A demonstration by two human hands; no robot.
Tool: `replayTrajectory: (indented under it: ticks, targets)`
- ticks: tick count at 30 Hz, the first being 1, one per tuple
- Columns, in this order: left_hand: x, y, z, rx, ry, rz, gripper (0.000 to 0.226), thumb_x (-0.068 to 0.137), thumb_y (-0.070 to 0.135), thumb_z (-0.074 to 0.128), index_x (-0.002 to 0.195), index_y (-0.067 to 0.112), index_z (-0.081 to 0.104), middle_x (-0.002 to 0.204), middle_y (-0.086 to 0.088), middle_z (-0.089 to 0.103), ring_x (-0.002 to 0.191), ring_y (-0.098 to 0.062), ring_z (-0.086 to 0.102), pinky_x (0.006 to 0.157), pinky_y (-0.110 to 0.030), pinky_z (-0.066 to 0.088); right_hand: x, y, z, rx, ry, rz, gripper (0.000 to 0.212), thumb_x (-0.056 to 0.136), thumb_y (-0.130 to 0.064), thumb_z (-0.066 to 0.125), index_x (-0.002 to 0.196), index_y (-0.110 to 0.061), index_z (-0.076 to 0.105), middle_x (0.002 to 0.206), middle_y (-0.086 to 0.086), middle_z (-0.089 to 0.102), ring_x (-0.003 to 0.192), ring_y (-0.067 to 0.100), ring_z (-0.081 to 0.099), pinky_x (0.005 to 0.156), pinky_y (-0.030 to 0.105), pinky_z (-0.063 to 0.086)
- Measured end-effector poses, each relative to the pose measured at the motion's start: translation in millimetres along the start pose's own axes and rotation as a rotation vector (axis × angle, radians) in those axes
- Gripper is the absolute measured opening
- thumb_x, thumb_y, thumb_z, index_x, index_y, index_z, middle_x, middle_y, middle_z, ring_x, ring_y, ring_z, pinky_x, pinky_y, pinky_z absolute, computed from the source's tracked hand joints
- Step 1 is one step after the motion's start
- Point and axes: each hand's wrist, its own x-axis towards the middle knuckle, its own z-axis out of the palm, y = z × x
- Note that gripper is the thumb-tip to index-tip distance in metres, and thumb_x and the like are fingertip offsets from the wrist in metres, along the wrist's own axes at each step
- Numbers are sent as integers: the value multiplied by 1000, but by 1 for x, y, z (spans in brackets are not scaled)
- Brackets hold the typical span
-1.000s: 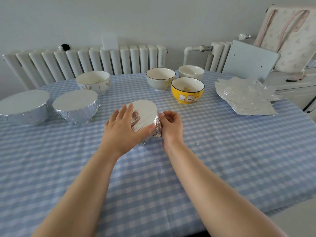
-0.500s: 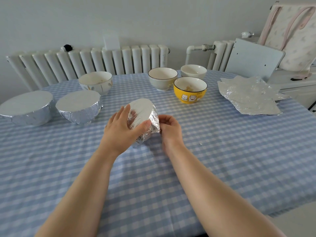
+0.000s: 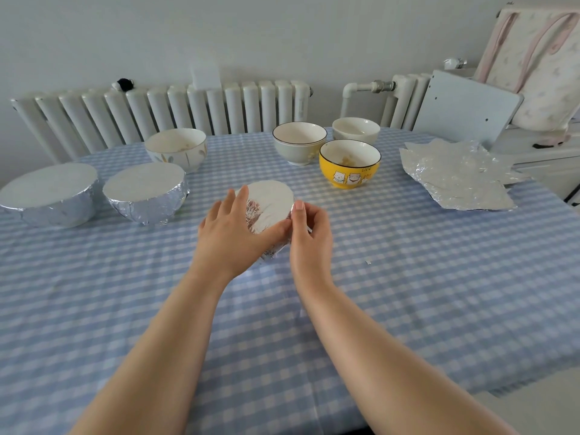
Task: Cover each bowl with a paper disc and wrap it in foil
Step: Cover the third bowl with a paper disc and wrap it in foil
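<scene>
A small foil-wrapped bowl (image 3: 270, 204) sits mid-table, tilted towards me. My left hand (image 3: 233, 232) cups its left and near side, thumb along the front rim. My right hand (image 3: 309, 237) grips its right edge, thumb pressed on the foil rim. Two larger foil-wrapped bowls (image 3: 50, 194) (image 3: 146, 193) stand at the left. Uncovered bowls stand behind: a cream one with a leaf print (image 3: 175, 149), a pale one with a dark rim (image 3: 299, 142), a white one (image 3: 356, 130) and a yellow cat bowl (image 3: 350, 163). A stack of foil sheets (image 3: 455, 174) lies at the right.
The table (image 3: 439, 293) has a blue-and-white checked cloth. A white radiator (image 3: 163, 111) runs behind it. A grey panel (image 3: 464, 109) and a padded seat (image 3: 539, 64) stand at the far right. A tiny foil scrap (image 3: 367, 262) lies right of my hands.
Both hands have turned the small wrapped bowl. My right hand has moved up from its lower right side to the rim, thumb now on the top edge.
</scene>
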Motion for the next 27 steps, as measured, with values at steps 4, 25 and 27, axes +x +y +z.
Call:
replayTrajectory:
  ticks: [4, 25, 27]
  targets:
    - [1, -2, 0, -18, 11, -9, 124, 52, 94, 25, 157, 28, 13, 165, 0, 13, 151, -22, 9, 121, -44, 11, 0, 0, 1, 5, -9, -10, 24, 96, -40, 60, 104, -19, 64, 108, 0, 68, 101, 8, 64, 80, 18, 52]
    - [4, -5, -4, -129, -9, -41, 115, 62, 91, 47, 156, 31, 17, 165, 3, 14, 151, -20, 12, 121, -44, 13, 12, 3, 5, 117, 6, 90, 14, 95, -23, 64, 94, -9, 68, 82, -6, 70, 73, -1, 65, 69, 14, 51]
    - [4, -4, -4, -119, -14, -46, 120, 58, 95, 45, 156, 32, 16, 165, 3, 14, 151, -21, 11, 121, -45, 13, 13, 4, 5, 160, 5, 114, 14, 96, -21, 64, 96, -8, 68, 82, -5, 70, 73, 0, 66, 68, 15, 52]
